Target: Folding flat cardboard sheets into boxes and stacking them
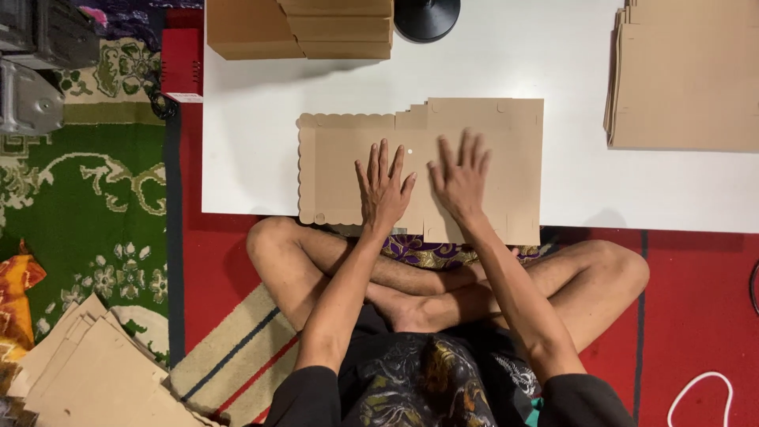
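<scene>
Pressing down with both palms, a person seated cross-legged on the floor flattens a die-cut cardboard blank (419, 170) on a low white table (253, 158). The left hand (383, 190) lies flat with fingers spread, grasping nothing, near the middle of the blank. The right hand (461, 178) lies just beside it, also open and flat, fingers fanned toward the far edge. Neither hand curls around an edge; both simply rest their weight on the sheet.

The blank lies at the near edge of the table, its near edge slightly overhanging above the person's knees. Its left portion has a scalloped border, and its right portion is a taller panel with small notches and slots.

To do this pressing well, I would judge that the palms should stay flat and spread wide so the sheet does not slide on the smooth tabletop, with weight kept over the part that rests on the table, not the overhang.

Farther out, a stack of folded brown boxes (300, 28) sits at the far left of the table, beside a round black base (427, 17). A pile of flat cardboard sheets (684, 79) lies at the far right. More loose cardboard (87, 372) rests on the patterned green and red rug (87, 205) to the person's left, and a white cord (700, 395) loops on the floor to the right.
</scene>
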